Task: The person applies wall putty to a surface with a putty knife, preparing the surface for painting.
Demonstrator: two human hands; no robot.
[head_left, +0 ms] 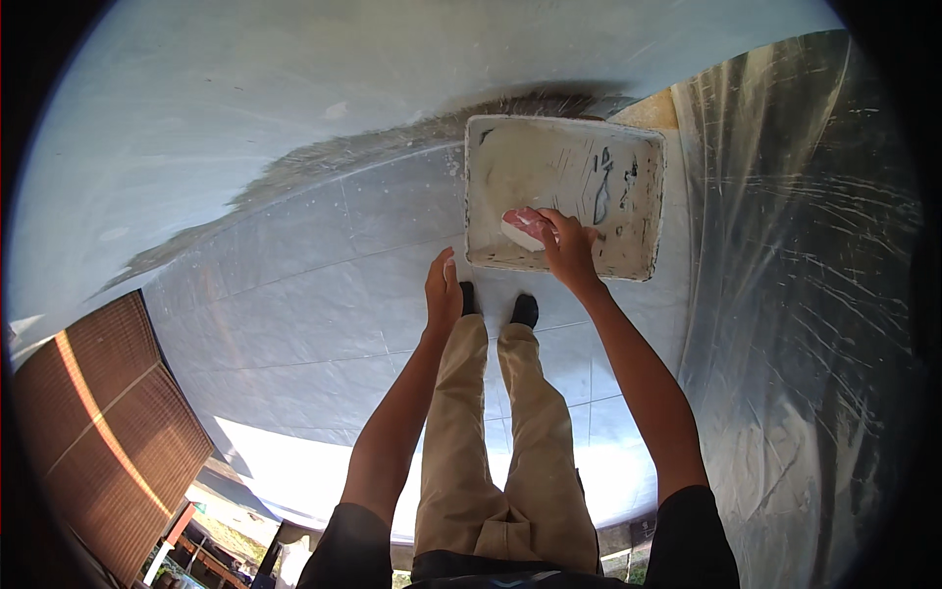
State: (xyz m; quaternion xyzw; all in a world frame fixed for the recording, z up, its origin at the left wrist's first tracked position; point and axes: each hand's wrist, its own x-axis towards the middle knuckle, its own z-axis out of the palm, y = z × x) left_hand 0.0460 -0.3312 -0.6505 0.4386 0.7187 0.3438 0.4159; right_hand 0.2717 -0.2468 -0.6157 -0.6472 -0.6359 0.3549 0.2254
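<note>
My right hand is closed on a reddish pad with a whitish underside; its exact kind is unclear. Hand and pad are over the near part of a large, shallow off-white tub, whose inside carries dark smears and scratches. I cannot tell whether the pad touches the tub's bottom. Just left of the tub's near corner, my left hand is held up with its fingers stretched out and nothing in it. A whitish smudge shows near its fingertips.
A smooth blue-grey wall curves along the far side, with a dark rough band at its base. Grey floor tiles lie beneath my feet. Clear plastic sheeting hangs at the right. A brown slatted blind is at the lower left.
</note>
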